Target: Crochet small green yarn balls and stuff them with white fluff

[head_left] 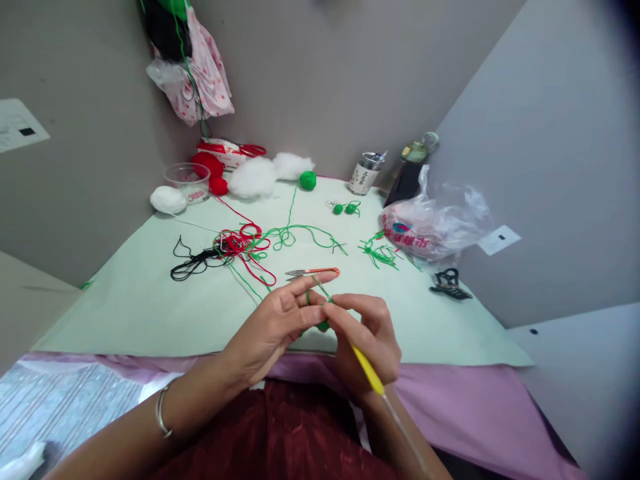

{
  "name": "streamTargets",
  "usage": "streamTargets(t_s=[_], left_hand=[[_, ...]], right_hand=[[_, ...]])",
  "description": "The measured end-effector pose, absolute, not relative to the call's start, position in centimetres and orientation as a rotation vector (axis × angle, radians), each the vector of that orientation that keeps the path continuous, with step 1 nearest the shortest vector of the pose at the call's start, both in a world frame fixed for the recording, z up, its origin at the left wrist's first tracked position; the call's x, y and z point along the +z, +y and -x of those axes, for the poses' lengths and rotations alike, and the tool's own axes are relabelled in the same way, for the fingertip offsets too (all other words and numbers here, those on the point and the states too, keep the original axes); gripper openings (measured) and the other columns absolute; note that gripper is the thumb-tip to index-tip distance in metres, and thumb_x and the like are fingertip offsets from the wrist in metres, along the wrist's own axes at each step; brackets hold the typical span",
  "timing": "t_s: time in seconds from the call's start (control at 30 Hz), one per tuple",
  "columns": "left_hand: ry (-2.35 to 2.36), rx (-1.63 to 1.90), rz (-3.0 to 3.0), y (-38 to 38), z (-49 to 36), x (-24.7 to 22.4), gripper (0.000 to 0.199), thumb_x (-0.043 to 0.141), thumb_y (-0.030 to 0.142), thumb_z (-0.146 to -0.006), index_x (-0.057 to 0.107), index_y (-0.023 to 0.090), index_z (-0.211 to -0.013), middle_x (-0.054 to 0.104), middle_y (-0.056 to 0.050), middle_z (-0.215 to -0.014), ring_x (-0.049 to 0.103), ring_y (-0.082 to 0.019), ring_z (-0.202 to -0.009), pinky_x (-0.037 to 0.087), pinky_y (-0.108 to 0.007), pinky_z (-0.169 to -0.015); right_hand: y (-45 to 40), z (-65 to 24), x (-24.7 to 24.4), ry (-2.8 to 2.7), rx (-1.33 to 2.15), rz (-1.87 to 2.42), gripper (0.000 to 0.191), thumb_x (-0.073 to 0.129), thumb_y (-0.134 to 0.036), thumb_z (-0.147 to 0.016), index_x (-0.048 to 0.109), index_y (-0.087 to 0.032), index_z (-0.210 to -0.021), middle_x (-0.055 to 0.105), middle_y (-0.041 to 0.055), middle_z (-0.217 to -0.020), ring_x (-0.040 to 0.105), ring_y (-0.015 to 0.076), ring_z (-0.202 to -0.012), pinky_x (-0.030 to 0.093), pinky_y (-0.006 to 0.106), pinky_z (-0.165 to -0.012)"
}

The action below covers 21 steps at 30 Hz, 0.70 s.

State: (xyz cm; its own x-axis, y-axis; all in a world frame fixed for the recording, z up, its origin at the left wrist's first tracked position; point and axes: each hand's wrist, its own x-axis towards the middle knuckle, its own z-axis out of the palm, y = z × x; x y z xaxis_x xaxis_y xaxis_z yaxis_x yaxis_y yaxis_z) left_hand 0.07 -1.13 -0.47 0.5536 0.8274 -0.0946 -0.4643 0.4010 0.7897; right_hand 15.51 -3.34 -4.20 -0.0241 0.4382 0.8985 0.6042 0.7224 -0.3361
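Observation:
My left hand (280,320) pinches a small green crochet piece (323,326) between thumb and fingers, with its index finger stretched out. Green yarn (321,288) runs over that finger and is looped round another. Against the piece, my right hand (370,327) grips a crochet hook (367,370) with a yellow handle; its tip is hidden by the fingers. Most of the crochet piece is covered by my hands. Just beyond the left index finger lie orange-handled thread snips (330,272).
Tangled red yarn (245,241) and black yarn (193,265) lie left. White stuffing (253,177), a green yarn ball (308,180) and a clear tub (193,181) stand behind. At right are green yarn scraps (379,253), a plastic bag (425,223) and a black claw clip (450,285).

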Motion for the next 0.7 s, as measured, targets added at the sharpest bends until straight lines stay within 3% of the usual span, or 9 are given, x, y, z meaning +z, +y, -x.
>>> streamTargets(t_s=[0.2, 0.47, 0.7], left_hand=[[0.559, 0.878, -0.790, -0.8, 0.4, 0.1, 0.058, 0.084, 0.024, -0.077, 0.069, 0.022, -0.133, 0.056, 0.001, -0.085, 0.049, -0.012, -0.079, 0.039, -0.025, -0.078], [0.584, 0.922, -0.910, -0.6, 0.9, -0.4, 0.050, 0.080, 0.021, -0.082, 0.071, 0.026, -0.130, 0.056, 0.000, -0.090, 0.050, -0.013, -0.084, 0.038, -0.025, -0.081], [0.606, 0.930, -0.958, -0.6, 1.0, -0.3, 0.049, 0.081, 0.025, -0.081, 0.073, 0.029, -0.129, 0.056, 0.000, -0.093, 0.051, -0.014, -0.086, 0.040, -0.026, -0.082]], right_hand=[[-3.7, -15.7, -2.8, -1.518, 0.270, 0.787, 0.035, 0.061, -0.006, -0.095, 0.076, -0.030, -0.114, 0.071, 0.0047, -0.098, 0.069, 0.0180, -0.087, 0.057, 0.033, -0.070], [-3.9, -16.2, -2.6, -1.458, 0.388, 0.809, 0.023, 0.059, -0.013, -0.098, 0.076, -0.026, -0.106, 0.073, 0.0040, -0.089, 0.068, 0.0191, -0.082, 0.055, 0.036, -0.071], [-3.6, -15.9, -2.3, -1.296, 0.530, 0.781, 0.016, 0.059, -0.022, -0.099, 0.075, -0.024, -0.099, 0.072, 0.0037, -0.085, 0.066, 0.0169, -0.070, 0.055, 0.034, -0.063]])
